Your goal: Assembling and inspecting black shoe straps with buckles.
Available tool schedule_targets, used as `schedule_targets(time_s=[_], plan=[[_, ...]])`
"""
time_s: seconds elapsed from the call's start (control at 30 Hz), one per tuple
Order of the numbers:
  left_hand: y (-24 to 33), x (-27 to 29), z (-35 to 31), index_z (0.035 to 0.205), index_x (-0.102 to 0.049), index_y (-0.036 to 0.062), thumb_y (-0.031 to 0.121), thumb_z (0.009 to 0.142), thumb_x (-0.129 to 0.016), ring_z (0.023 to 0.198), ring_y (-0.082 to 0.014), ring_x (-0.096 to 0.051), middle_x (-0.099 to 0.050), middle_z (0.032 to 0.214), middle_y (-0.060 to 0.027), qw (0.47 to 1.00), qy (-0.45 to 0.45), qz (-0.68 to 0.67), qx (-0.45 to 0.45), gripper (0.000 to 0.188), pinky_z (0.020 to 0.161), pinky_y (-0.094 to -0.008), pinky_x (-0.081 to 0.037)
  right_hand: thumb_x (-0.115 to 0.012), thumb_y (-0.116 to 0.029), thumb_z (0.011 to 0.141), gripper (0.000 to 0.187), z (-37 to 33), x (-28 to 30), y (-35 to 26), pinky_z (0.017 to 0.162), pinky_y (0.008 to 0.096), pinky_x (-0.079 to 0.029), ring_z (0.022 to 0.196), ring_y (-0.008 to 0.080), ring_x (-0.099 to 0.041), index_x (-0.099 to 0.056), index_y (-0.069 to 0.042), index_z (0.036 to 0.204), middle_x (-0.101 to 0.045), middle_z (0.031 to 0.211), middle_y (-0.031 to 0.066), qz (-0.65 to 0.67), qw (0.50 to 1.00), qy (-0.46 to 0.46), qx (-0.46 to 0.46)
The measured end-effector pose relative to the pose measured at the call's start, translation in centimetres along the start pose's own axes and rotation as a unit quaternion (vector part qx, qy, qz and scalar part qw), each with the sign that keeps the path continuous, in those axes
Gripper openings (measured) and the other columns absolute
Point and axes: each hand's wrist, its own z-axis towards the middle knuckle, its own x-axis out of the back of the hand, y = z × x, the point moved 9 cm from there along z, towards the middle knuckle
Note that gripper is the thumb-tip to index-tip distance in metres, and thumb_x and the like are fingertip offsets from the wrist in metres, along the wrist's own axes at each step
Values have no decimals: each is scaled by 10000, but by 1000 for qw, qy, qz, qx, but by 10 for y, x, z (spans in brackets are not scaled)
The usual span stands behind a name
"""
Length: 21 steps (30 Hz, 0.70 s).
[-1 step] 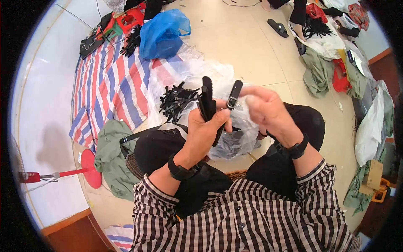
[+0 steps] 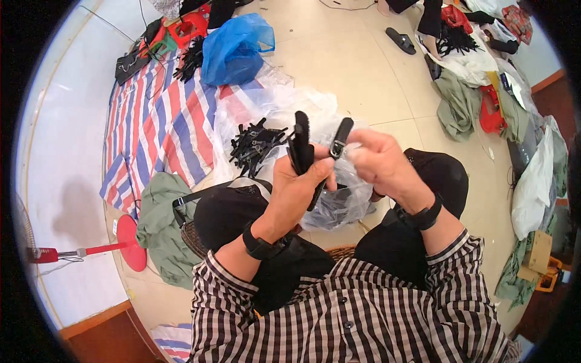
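Note:
My left hand (image 2: pixel 289 192) is closed round a bundle of black straps (image 2: pixel 301 148) that stands up out of the fist. Just to its right, a short black strap with a metal buckle (image 2: pixel 342 136) points upward, its lower end at my left thumb and fingertips. The fingers of my right hand (image 2: pixel 387 166) are bent together against the right side of this buckle strap, near the buckle. Below my hands, between the knees, is a clear plastic bag (image 2: pixel 339 212) with dark contents. A pile of black buckle straps (image 2: pixel 257 145) lies beyond my left knee.
A striped sheet (image 2: pixel 163 115) covers the floor at left, with a blue plastic bag (image 2: pixel 233 51) on it. Green cloth (image 2: pixel 164 233) lies beside my left knee, near a round red base (image 2: pixel 131 243). At far right are a slipper (image 2: pixel 400 40), cloths and white bags (image 2: pixel 535 193).
The buckle strap has tilted slightly to the right. My right fingers have come down and closed in beside the buckle. The bundle in my left hand has shifted a little.

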Motion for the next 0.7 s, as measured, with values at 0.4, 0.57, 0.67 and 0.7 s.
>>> schedule_targets(time_s=[0.4,0.57,0.67,0.7], plan=[[-15,-12,6,861,-569,2,117,856,-553,522,-73,-475,-527,579,-6,996,-30,56,59,116,482,-226,-374,-563,-45,822,134,-3,1,-19,486,186,-290,558,5,-367,-596,3,943,-490,622,-59,-216,953,131,168],[-22,-2,8,849,-564,5,115,842,-542,544,-86,-481,-534,592,-10,995,-7,85,48,113,487,-238,-374,-580,-79,820,79,15,8,0,467,185,-266,530,6,-356,-595,-12,860,-488,608,-52,-138,977,122,104],[-28,13,17,821,-573,7,92,769,-580,555,-91,-483,-537,600,-11,991,-13,130,31,100,491,-239,-373,-600,-138,828,102,28,24,25,404,182,-228,439,15,-324,-584,-39,810,-434,549,-69,-73,993,85,38],[-27,20,21,794,-578,10,77,722,-605,560,-92,-483,-537,606,-9,985,-20,167,40,102,494,-239,-372,-602,-155,833,120,25,17,27,389,180,-218,419,15,-312,-588,-36,834,-415,533,-74,-43,996,80,-1]])
